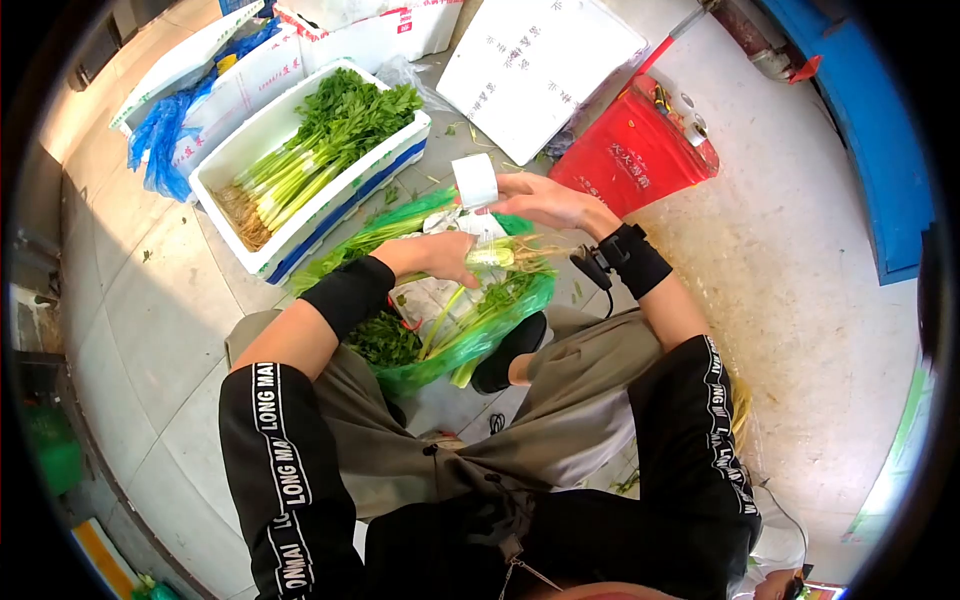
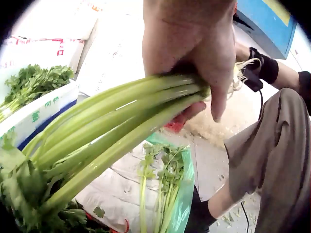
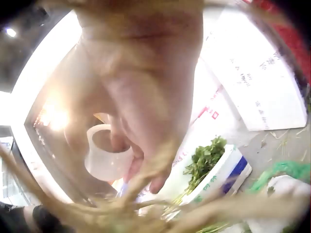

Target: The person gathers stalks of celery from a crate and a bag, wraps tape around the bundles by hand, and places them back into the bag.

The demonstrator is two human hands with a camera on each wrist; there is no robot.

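Observation:
My left hand [image 1: 437, 255] grips a bunch of celery [image 1: 490, 256] near its root end; in the left wrist view the stalks [image 2: 116, 114] run from the hand [image 2: 192, 48] down to the left, leaves at the lower left. My right hand [image 1: 548, 202] holds a roll of white tape [image 1: 475, 181] just above the bunch. In the right wrist view the fingers of the hand [image 3: 146, 92] reach into the tape roll [image 3: 104, 160], with blurred roots [image 3: 131, 213] in front. Below lies a green plastic bag [image 1: 430, 372] with pale cloth-like material and loose celery.
A white foam box [image 1: 345, 185] with bunched celery stands at the left. Behind it are more foam boxes and blue plastic. A white lid [image 1: 535, 75] with writing and a red container [image 1: 640, 145] stand ahead. My shoe [image 1: 510, 355] is beside the bag.

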